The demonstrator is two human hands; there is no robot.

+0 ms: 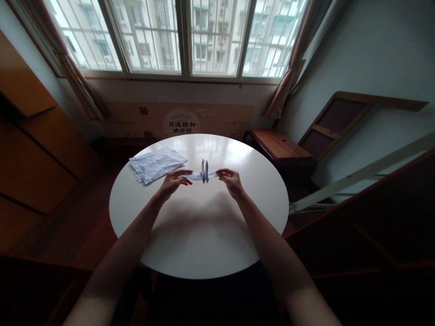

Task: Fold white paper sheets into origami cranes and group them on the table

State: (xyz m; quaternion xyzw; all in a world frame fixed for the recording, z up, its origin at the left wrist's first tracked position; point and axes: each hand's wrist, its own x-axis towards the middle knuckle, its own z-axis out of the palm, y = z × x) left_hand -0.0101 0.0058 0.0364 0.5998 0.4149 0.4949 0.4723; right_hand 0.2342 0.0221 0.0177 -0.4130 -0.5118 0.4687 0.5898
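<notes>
Between my hands, above the white round table (204,244), is a folded paper piece (205,174) that looks like an origami crane. Two narrow points stand up at its middle, and a flat strip stretches out to each side. My left hand (172,182) pinches the end of the left strip between thumb and fingers. On the other side, my right hand (231,179) grips the tip of the right strip the same way. Beyond my left hand lies a loose stack of creased white paper sheets (156,164). Soft shadows of both hands fall on the tabletop.
A wooden bench or chair (280,144) stands past the table's right edge. Orange-brown cabinets (44,158) line the left side. A printed cardboard panel (136,118) leans under the barred window (152,36). A wooden frame (336,120) rests against the right wall.
</notes>
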